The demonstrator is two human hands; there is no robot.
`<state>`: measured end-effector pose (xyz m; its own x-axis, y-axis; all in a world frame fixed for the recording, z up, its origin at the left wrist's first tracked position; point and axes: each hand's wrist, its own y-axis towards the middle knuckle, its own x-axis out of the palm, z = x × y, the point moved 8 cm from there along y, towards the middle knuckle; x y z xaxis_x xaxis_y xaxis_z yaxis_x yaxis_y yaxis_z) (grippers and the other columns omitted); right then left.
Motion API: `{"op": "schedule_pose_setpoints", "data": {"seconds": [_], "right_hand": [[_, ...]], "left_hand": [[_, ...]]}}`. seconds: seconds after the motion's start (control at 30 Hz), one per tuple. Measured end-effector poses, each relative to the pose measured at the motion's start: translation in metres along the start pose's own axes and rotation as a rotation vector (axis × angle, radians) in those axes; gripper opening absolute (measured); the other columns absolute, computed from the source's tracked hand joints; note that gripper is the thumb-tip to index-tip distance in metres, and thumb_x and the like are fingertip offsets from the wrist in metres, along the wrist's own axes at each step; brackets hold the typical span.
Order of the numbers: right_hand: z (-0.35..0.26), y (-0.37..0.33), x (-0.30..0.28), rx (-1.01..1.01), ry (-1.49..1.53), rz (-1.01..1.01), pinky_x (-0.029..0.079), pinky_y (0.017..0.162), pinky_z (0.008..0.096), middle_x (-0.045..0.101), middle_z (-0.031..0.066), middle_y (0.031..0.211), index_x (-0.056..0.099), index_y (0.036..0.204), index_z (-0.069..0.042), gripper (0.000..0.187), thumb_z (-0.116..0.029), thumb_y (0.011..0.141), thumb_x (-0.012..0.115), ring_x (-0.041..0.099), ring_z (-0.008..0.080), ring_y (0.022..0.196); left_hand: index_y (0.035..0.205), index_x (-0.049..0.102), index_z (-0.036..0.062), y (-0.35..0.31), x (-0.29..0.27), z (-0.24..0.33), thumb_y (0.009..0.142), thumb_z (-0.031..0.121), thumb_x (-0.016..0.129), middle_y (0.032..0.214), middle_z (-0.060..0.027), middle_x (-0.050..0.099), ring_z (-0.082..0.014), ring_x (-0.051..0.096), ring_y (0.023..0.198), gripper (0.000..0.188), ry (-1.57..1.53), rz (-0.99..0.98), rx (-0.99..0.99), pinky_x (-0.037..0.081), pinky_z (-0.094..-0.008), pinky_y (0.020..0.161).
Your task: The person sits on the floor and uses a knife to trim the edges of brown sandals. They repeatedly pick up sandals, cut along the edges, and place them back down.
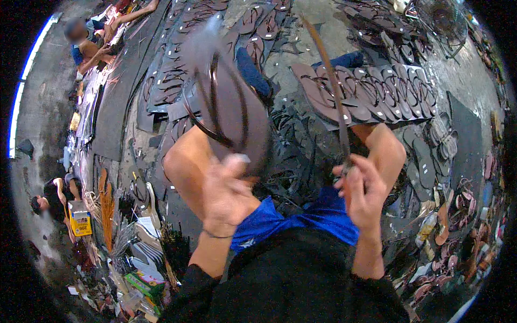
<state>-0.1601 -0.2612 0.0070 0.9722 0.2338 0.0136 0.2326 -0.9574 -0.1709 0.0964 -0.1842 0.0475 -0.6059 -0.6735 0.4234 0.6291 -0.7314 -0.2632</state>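
Note:
My left hand, smeared by motion, grips the heel end of a large brown flip-flop with dark glossy straps. The flip-flop stands up in front of me, its toe end blurred and pointing away. In my right hand, fingers curled, is the near end of a long, narrow, slightly curved brown strip that looks like a knife blade. It reaches far forward, apart from the flip-flop. My fingers hide its near end, so I cannot tell whether it has a handle.
A row of brown flip-flops lies ahead right, beyond my knee. More flip-flops cover the floor ahead left. Dark scraps lie between my legs. Two people sit at the left, near a yellow box. A fan stands far right.

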Motion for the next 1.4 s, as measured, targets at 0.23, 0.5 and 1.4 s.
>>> {"op": "schedule_pose_setpoints", "data": {"seconds": [0.23, 0.5, 1.4], "right_hand": [[0.009, -0.078, -0.014, -0.173, -0.446, 0.036, 0.048, 0.061, 0.0278, 0.066, 0.0131, 0.088, 0.065, 0.108, -0.001, 0.028, -0.01, 0.082, 0.07, 0.058, 0.0193, 0.065], [0.024, -0.1, -0.02, -0.237, -0.554, 0.027, 0.048, 0.052, 0.0291, 0.066, 0.0111, 0.079, 0.068, 0.104, -0.004, 0.027, -0.015, 0.08, 0.073, 0.057, 0.0174, 0.056], [0.007, -0.019, 0.121, -0.058, -0.092, -0.465, 0.05, 0.075, 0.0275, 0.068, 0.011, 0.089, 0.061, 0.114, -0.001, 0.039, -0.023, 0.084, 0.071, 0.062, 0.0116, 0.082]], "left_hand": [[0.105, 0.065, 0.0076, -0.016, 0.025, -0.087, 0.089, 0.017, 0.063, 0.101, -0.0047, 0.068, -0.0176, 0.066, 0.093, 0.018, -0.426, 0.083, -0.35, 0.058, -0.0296, 0.08], [0.108, 0.063, 0.0075, -0.032, 0.016, -0.1, 0.09, 0.018, 0.063, 0.103, -0.0059, 0.068, -0.0189, 0.065, 0.096, 0.021, -0.384, 0.0, -0.376, 0.056, -0.0311, 0.084], [0.127, 0.05, -0.0002, -0.049, -0.076, -0.067, 0.088, 0.019, 0.068, 0.12, -0.0097, 0.055, -0.0176, 0.053, 0.111, 0.047, 0.104, -0.3, -0.398, 0.041, -0.0325, 0.097]]}}
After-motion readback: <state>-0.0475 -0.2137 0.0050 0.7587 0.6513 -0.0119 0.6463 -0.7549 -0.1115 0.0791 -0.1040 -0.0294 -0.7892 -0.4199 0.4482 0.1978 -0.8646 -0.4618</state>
